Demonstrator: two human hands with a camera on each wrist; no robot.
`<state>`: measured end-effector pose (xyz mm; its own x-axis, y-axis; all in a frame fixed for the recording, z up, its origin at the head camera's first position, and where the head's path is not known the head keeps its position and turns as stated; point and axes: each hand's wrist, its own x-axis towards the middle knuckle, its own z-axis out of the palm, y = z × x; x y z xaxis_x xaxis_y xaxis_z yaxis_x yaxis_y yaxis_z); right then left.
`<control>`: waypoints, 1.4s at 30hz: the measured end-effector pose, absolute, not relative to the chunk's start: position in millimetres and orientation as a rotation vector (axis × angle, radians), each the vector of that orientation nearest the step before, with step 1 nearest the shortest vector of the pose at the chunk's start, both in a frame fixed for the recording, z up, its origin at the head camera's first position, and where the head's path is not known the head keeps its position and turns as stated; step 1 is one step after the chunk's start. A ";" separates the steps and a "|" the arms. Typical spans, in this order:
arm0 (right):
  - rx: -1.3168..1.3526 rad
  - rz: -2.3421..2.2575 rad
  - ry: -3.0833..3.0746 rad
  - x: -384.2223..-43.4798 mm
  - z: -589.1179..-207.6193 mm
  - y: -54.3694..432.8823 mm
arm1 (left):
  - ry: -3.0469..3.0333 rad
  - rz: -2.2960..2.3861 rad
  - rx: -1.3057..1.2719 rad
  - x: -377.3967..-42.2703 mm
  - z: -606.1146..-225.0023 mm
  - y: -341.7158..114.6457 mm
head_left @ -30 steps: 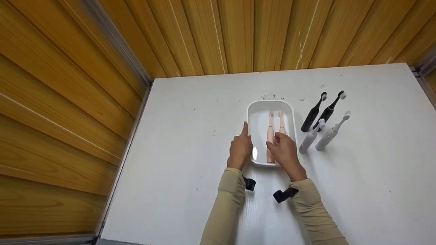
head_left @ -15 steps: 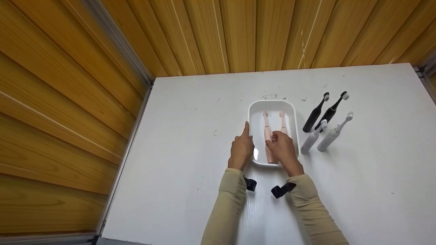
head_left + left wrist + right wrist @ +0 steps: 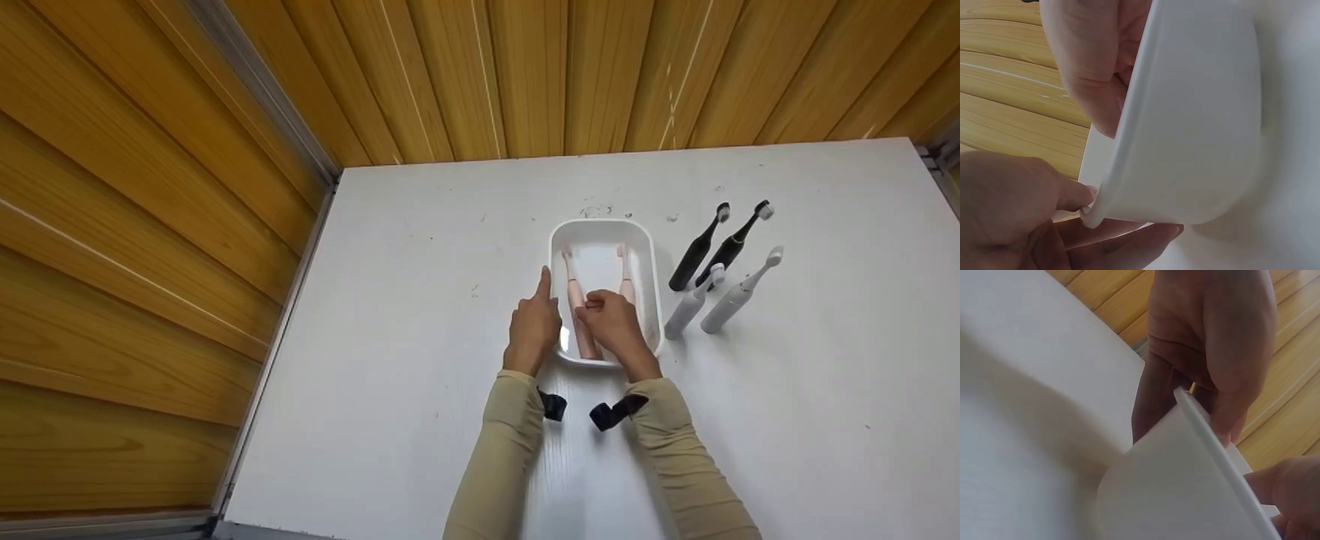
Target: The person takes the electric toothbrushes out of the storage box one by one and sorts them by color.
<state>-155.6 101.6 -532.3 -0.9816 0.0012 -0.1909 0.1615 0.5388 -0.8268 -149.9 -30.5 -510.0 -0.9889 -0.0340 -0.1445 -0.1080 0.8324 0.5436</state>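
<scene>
Left hand (image 3: 534, 328): thumb and fingers pinch the rim of the white tray at its left side, forefinger pointing away from the body along it.
Right hand (image 3: 613, 322): reaches down inside the tray, forefinger bent, thumb at the left pink toothbrush; whether the fingers grasp it or only touch it, I cannot tell.
Left pink toothbrush (image 3: 575, 291): lies in the tray near its left wall, slightly slanted, head toward the far end.
Right pink toothbrush (image 3: 627, 288): in the tray near the right wall, lower part hidden by the right hand.
White tray (image 3: 598, 262): on the counter (image 3: 405, 337), long side pointing away from the person.
Black toothbrushes (image 3: 695, 255): two, standing heads up just right of the tray.
White toothbrushes (image 3: 729, 306): two, standing heads up, nearer the person than the black pair.
Sleeves (image 3: 491, 450): tan, a black device at each wrist.
Walls (image 3: 525, 75): yellow-brown wood-look panels, behind and left.
</scene>
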 end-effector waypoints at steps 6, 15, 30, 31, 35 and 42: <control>0.186 -1.431 2.593 -160.3 -533.2 95.7 | 2.881 0.854 -0.122 -150.5 -509.5 -30.8; 0.272 -1.488 2.503 -164.4 -535.3 90.7 | 2.867 0.881 -0.121 -150.1 -508.0 -30.9; 0.213 -1.396 2.585 -165.1 -539.4 95.8 | 2.886 0.878 -0.095 -148.3 -507.9 -30.3; 0.203 -1.387 2.594 -165.0 -539.2 95.9 | 2.887 0.881 -0.094 -148.4 -507.9 -30.3; 0.188 -1.365 2.600 -164.3 -537.7 95.5 | 2.875 0.879 -0.103 -149.1 -507.6 -29.8; 0.194 -1.327 2.591 -163.4 -536.2 94.4 | 2.852 0.858 -0.128 -149.6 -507.3 -28.4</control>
<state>-163.4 94.4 -536.2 -0.9663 0.0159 -0.2570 0.2178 0.5825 -0.7831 -149.6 -28.4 -507.3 -0.9835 -0.0356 -0.1775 -0.1276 0.8317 0.5403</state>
